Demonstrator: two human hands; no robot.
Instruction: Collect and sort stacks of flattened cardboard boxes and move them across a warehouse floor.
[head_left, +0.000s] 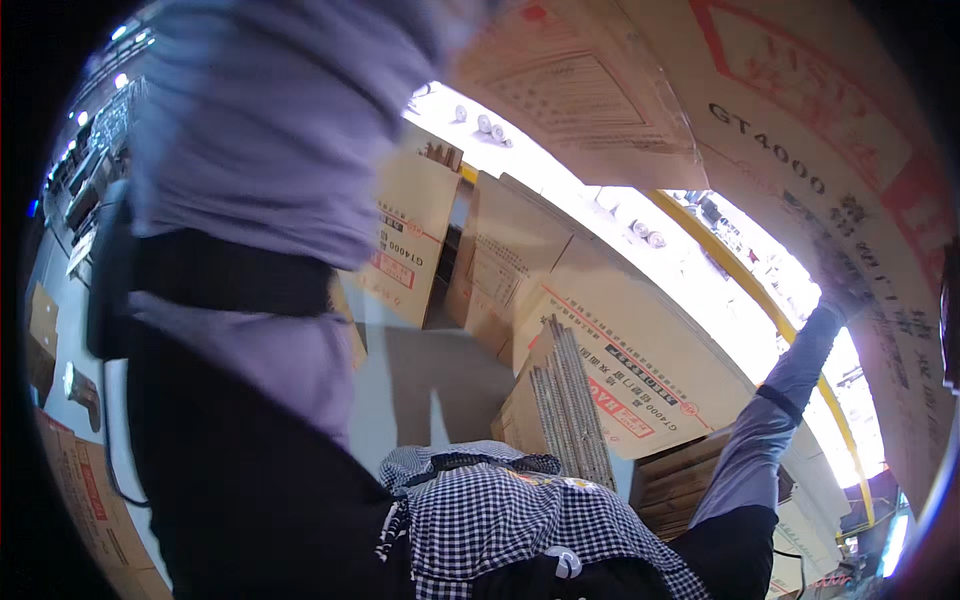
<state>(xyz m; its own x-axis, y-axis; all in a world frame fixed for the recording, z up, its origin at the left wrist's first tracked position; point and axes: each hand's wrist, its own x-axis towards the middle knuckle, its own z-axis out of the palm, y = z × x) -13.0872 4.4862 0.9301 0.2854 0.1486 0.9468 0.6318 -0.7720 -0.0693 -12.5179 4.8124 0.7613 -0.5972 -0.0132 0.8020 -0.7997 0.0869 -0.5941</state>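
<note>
Head view: big brown carton (800,140) fills the upper right, close to the camera, above the cartons (640,330) near the floor (410,375); whatever bears its weight isn't visible. Right hand (848,298) is blurred at the carton's printed side; can't tell if the fingers grip or just press. Left hand is out of view, sleeve running up to the top edge; state unknown. Likely handling: bulky, stiff walls, slick-ish faces, crushable corners; weight unclear. Best hold: palms under opposite bottom edges, not the flaps or mid-panel.
</note>
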